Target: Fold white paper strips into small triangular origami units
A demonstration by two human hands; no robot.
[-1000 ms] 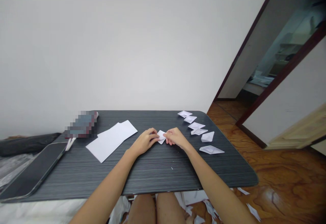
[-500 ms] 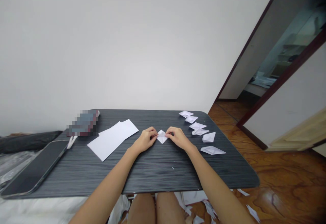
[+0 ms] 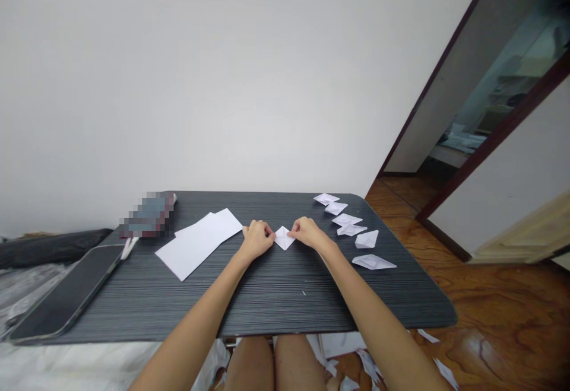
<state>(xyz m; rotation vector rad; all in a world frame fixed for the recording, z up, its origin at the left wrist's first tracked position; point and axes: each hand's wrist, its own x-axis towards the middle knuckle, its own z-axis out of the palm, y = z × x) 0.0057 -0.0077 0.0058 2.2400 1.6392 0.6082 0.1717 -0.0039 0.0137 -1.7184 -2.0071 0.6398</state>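
A small white folded paper (image 3: 284,239), diamond-shaped with crease lines, lies low over the middle of the table between my hands. My left hand (image 3: 258,238) pinches its left corner. On the opposite side, my right hand (image 3: 310,234) grips the right corner between thumb and fingers. Several folded paper boats stand in a slanting row to the right, the nearest paper boat (image 3: 374,262) lying closest to my right forearm. Left of my left hand rest flat white paper sheets (image 3: 196,245), partly overlapping.
The dark striped table (image 3: 267,314) meets a white wall. At its left are a phone (image 3: 66,296), a white cable (image 3: 129,247) and a blurred-out object (image 3: 149,216). Paper scraps (image 3: 445,373) lie on the wooden floor, and a doorway opens at right.
My right hand has shifted slightly up and its fingers now reach further over the paper's right corner. The left hand still pinches the left corner. The whole view has moved a little.
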